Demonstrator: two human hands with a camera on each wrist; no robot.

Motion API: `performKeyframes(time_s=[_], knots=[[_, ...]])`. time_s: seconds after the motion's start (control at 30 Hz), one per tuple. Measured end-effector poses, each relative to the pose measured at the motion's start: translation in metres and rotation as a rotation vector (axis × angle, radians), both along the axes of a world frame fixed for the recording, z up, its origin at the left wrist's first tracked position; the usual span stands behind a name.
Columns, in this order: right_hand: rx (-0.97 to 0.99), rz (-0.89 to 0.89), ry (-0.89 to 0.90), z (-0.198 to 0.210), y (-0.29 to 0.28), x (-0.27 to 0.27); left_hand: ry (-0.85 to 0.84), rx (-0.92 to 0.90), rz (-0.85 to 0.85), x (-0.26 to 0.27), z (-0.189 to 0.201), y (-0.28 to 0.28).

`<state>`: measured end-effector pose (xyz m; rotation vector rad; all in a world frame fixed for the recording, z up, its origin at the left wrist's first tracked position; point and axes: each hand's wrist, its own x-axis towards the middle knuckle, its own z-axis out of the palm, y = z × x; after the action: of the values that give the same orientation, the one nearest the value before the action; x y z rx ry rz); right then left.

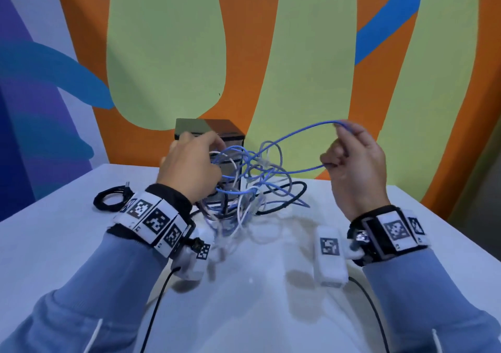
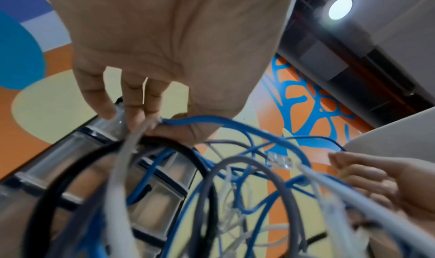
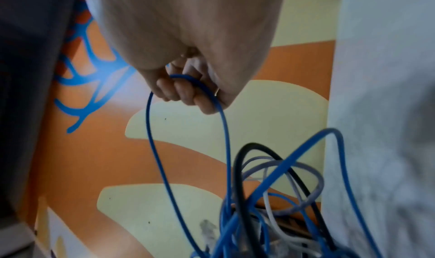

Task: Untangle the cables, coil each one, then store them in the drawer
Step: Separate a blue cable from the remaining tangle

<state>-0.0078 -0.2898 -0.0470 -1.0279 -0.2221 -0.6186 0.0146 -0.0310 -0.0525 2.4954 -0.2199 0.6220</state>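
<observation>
The right hand (image 1: 355,163) grasps a loop of blue cable (image 1: 298,133) in a curled grip, lifted up and to the right of the tangle (image 1: 244,190). The left hand (image 1: 189,165) pinches blue and white strands at the tangle's left side, above the tabletop (image 1: 67,244). A small drawer unit (image 1: 208,129) stands right behind the tangle; a coiled black cable (image 1: 111,199) lies left.

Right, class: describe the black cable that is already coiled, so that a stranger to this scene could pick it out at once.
Start at the white table and look toward its far left side, left of the left hand. There the coiled black cable lies flat as a neat ring. Unlike the tangle of cables in front of the small drawer unit, it lies apart, wound up.
</observation>
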Motion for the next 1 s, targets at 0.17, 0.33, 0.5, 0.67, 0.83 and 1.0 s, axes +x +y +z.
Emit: performKeyframes(time_s=[0.17, 0.33, 0.5, 0.67, 0.83, 1.0], knots=[[-0.021, 0.029, 0.074, 0.001, 0.000, -0.005, -0.049, 0.027, -0.170, -0.005, -0.001, -0.007], [-0.227, 0.037, 0.066, 0.000, 0.013, -0.011, -0.213, -0.057, -0.458, -0.012, 0.001, -0.016], [-0.257, 0.290, -0.002, 0.008, 0.015, -0.024, -0.419, -0.021, -0.346, -0.003, 0.003, -0.005], [-0.472, 0.623, 0.074, 0.004, 0.022, -0.028, -0.571, -0.065, -0.370, -0.010, 0.015, 0.001], [-1.013, 0.143, -0.010, -0.017, 0.038, -0.020, -0.469, -0.149, -0.530, -0.010, 0.003, -0.012], [-1.233, -0.184, -0.080, -0.027, 0.040, -0.008, -0.314, -0.490, -0.695, -0.014, 0.005, -0.017]])
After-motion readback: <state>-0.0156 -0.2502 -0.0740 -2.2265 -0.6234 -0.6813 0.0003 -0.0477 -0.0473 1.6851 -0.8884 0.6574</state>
